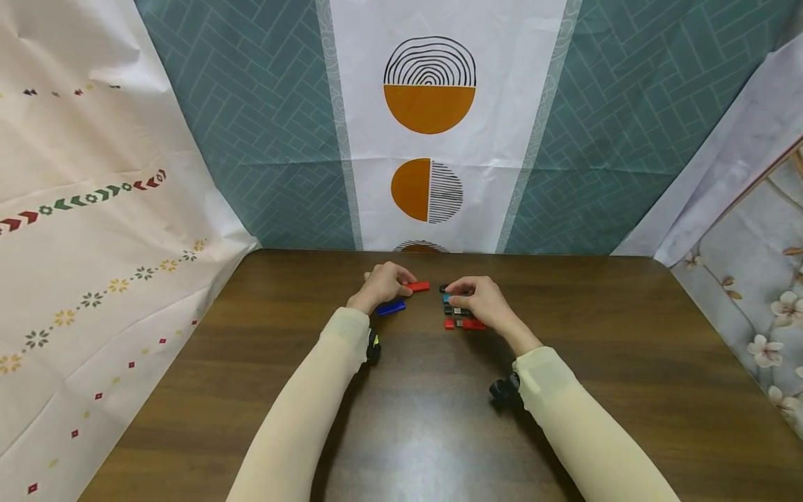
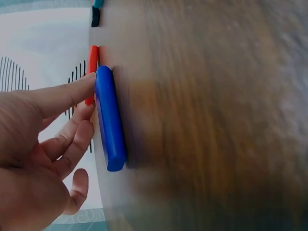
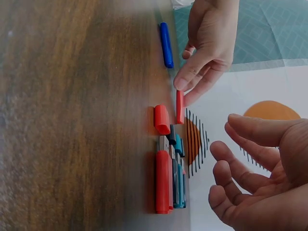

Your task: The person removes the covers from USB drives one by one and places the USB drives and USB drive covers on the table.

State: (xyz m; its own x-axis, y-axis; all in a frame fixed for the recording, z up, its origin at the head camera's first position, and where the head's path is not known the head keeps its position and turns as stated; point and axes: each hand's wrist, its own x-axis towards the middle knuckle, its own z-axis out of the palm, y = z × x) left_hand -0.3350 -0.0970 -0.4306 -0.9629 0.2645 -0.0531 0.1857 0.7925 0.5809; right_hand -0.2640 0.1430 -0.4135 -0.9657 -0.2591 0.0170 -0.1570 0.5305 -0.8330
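Observation:
My left hand [image 1: 384,284] pinches a red USB flash drive [image 3: 180,107] at one end between thumb and fingers, low over the table. A blue flash drive [image 2: 110,118] lies on the wood beside that hand, nearer the person. To the right, my right hand [image 1: 482,301] hovers over a row of uncapped flash drives, thumb and fingers apart with nothing between them. Nearest in the row is a red flash drive [image 3: 162,183], its metal plug pointing toward its separate red cap [image 3: 161,119]. Black and teal drives with caps stand behind it, partly hidden.
The brown wooden table [image 1: 414,404] reaches back to a patterned cloth [image 1: 282,139] hanging along its far edge. A cream cloth [image 1: 113,244] hangs on the left and a floral one [image 1: 771,328] on the right. Each wrist wears a small black camera.

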